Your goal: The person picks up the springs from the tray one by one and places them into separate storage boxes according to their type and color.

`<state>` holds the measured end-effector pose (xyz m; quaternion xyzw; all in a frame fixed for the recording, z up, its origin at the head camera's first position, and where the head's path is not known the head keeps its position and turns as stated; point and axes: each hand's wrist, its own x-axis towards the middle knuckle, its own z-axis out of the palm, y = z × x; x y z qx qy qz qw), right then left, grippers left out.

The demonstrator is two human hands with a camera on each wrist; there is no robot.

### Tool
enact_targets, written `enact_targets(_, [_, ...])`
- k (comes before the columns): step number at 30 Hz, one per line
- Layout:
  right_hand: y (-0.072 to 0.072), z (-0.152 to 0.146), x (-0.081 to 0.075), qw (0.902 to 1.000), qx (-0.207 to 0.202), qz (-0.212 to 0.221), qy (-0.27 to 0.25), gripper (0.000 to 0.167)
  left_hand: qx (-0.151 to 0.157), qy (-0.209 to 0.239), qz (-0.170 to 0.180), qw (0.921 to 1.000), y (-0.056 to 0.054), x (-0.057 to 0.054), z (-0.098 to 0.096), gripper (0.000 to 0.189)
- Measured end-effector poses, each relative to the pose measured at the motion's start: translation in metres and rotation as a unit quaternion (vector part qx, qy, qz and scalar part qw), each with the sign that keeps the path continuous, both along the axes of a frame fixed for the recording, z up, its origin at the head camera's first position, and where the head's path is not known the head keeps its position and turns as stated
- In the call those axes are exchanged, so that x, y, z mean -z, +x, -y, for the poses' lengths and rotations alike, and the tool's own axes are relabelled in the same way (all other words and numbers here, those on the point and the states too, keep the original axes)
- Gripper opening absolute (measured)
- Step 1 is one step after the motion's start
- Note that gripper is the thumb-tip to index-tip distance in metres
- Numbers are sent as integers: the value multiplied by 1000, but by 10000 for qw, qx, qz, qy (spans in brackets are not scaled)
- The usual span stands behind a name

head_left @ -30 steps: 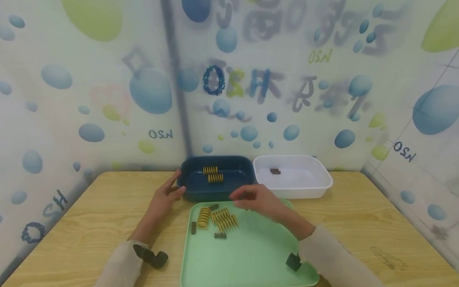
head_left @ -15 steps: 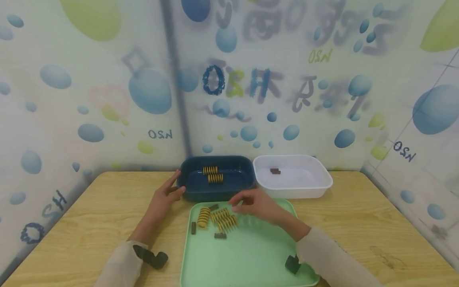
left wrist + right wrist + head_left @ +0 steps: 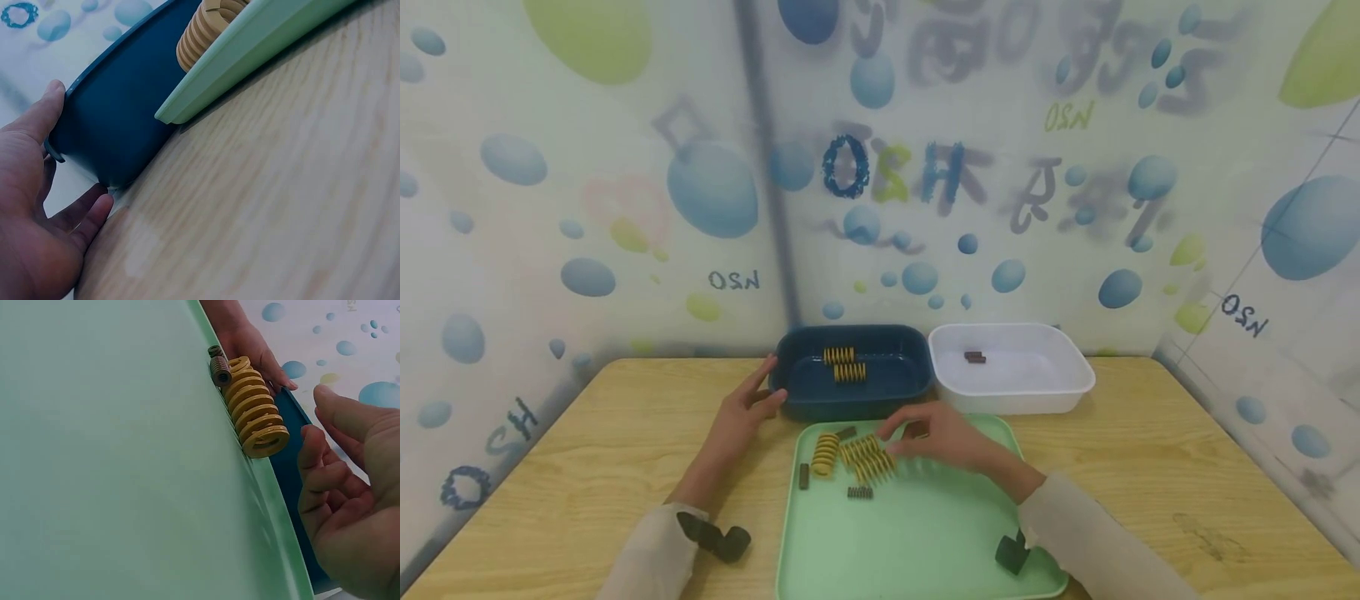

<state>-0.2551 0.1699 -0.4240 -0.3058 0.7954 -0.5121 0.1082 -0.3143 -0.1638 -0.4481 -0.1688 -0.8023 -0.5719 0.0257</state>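
My left hand [image 3: 739,421] rests against the left end of the dark blue tray [image 3: 850,407]; in the left wrist view a fingertip touches its rim. Over the green tray [image 3: 910,550], my right hand [image 3: 943,437] hovers with loosely bent fingers and a gap between thumb and forefinger, holding nothing. Its fingertips are by the yellow coil springs [image 3: 876,467], partly covering them in the head view; whether they touch is unclear. Another yellow spring [image 3: 825,454] lies to the left. Around them are small dark springs [image 3: 860,492], one nearer the front, one [image 3: 804,476] by the left rim.
Two yellow springs [image 3: 850,372] lie inside the blue tray. A white tray [image 3: 1045,402] adjoins it on the right and holds two small dark springs [image 3: 975,358]. All the trays stand on a wooden table [image 3: 1150,467], with a patterned wall [image 3: 1037,233] behind.
My right hand has lowered slightly from the blue tray's front edge towards the yellow springs on the green tray. The left hand stays at the blue tray's end.
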Motion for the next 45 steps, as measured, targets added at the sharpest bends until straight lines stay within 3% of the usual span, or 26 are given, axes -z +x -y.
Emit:
enact_targets(10, [0, 0, 6, 9984, -163, -493, 209, 26, 38, 19, -32, 10000, -1, 1, -1, 66])
enact_targets(15, [8, 2, -6, 9962, -279, -760, 335, 26, -30, -81, -61, 9999, -2, 1, 1, 65])
enact_targets(22, [15, 4, -16, 9965, -176, -679, 463, 26, -26, -21, -42, 10000, -1, 1, 0, 65])
enact_targets(33, [-2, -1, 12, 9953, -116, -719, 634, 32, -24, -80, -25, 10000, -2, 2, 1, 64])
enact_targets(39, [-4, -3, 14, 9956, -158, -645, 663, 33, 7, -145, -172, 9997, -2, 2, 1, 63])
enact_targets(45, [-3, -3, 14, 9949, -135, -653, 756, 34, 12, -176, -72, 9998, -2, 2, 1, 63])
